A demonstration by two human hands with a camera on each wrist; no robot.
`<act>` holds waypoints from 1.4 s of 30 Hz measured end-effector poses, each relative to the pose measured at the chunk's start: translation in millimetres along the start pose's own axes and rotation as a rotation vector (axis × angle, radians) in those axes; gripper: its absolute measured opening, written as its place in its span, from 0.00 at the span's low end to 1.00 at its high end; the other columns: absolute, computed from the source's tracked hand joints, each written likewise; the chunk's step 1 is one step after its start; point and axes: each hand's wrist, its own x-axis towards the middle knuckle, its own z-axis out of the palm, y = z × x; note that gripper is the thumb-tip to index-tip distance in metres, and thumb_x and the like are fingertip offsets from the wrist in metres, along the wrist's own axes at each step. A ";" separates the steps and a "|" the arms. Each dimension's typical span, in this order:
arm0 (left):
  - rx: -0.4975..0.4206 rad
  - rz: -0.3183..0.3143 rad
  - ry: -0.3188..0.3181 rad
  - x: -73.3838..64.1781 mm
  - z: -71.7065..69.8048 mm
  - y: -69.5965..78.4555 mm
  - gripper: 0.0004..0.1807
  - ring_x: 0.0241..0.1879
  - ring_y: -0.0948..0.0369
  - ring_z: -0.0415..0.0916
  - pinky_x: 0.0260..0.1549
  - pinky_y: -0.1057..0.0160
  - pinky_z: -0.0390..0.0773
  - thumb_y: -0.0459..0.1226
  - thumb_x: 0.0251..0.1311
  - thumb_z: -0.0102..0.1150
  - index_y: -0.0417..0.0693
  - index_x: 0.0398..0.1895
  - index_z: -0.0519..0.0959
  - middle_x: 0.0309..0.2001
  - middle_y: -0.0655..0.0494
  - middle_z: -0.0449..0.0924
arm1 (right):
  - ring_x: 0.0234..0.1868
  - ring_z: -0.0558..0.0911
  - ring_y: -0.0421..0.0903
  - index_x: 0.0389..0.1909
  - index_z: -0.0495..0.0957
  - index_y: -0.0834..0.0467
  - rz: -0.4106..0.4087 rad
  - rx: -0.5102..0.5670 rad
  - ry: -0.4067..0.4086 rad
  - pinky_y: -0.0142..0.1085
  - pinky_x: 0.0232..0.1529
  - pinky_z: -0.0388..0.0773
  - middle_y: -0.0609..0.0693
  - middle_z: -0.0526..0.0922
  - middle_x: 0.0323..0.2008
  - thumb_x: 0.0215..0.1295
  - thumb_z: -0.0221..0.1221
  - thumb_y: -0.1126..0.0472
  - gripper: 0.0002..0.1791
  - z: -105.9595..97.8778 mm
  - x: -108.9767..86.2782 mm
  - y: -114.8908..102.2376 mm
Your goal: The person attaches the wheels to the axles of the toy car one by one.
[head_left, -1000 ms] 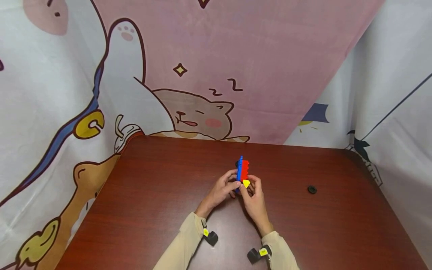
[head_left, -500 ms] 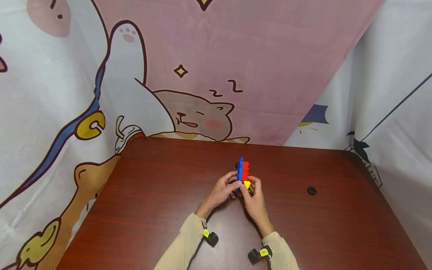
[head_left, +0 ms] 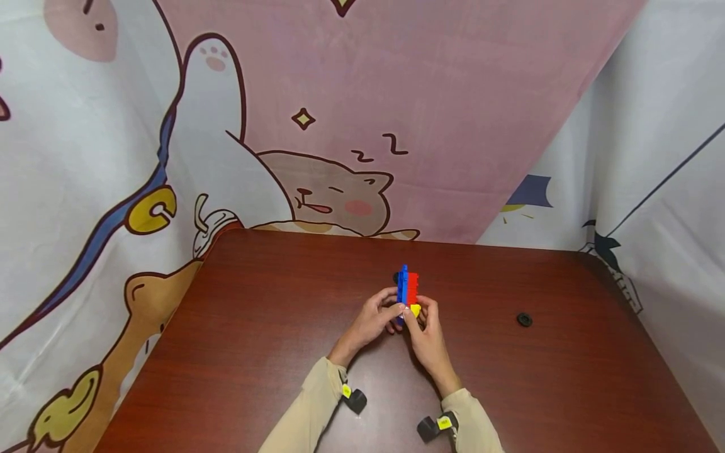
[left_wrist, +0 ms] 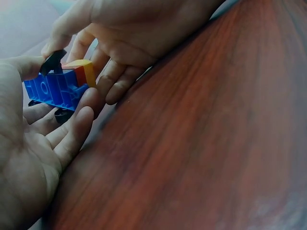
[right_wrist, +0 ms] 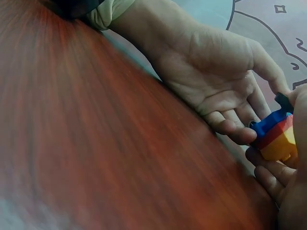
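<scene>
Both hands hold a small block-built toy car (head_left: 403,287) above the table. It has a blue base, red bricks (head_left: 412,288) and a yellow brick (head_left: 416,310) at the near end. My left hand (head_left: 367,319) grips the car from the left. The right hand (head_left: 427,340) holds its near end from the right. In the left wrist view, both thumbs meet at a black wheel (left_wrist: 53,62) on the car's upper side, and the blue underside shows. Another black wheel (left_wrist: 63,115) sits below, among the left fingers. Fingers hide part of the car in the right wrist view.
A loose black wheel (head_left: 524,319) lies on the brown wooden table (head_left: 255,327), to the right of the hands. A printed cloth (head_left: 453,126) hangs behind the table and along its sides.
The toy car has turned slightly in the hands, so more of its blue base faces the head view. Both hands stay almost in place.
</scene>
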 end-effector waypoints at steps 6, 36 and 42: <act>-0.021 0.019 0.051 7.9 -0.6 -22.3 0.28 0.28 0.36 0.80 0.18 0.62 0.77 0.31 0.70 0.52 0.37 0.71 0.63 0.56 0.30 0.76 | 0.50 0.79 0.32 0.67 0.58 0.67 -0.034 0.072 -0.045 0.23 0.48 0.76 0.65 0.76 0.55 0.74 0.53 0.65 0.25 -0.5 0.1 3.0; -0.036 0.070 0.196 -2.0 5.7 1.5 0.25 0.32 0.46 0.75 0.21 0.61 0.76 0.34 0.72 0.52 0.32 0.67 0.63 0.58 0.32 0.75 | 0.31 0.75 0.37 0.58 0.67 0.73 -0.003 0.030 0.091 0.24 0.29 0.71 0.54 0.77 0.42 0.65 0.63 0.70 0.24 -2.2 -6.9 -33.9; 0.003 0.102 0.231 -2.5 9.9 4.9 0.31 0.44 0.63 0.77 0.44 0.68 0.77 0.33 0.70 0.53 0.39 0.73 0.58 0.53 0.31 0.78 | 0.31 0.75 0.37 0.57 0.69 0.69 -0.010 -0.002 0.022 0.24 0.30 0.70 0.59 0.78 0.46 0.64 0.63 0.70 0.22 -3.2 -3.2 -13.6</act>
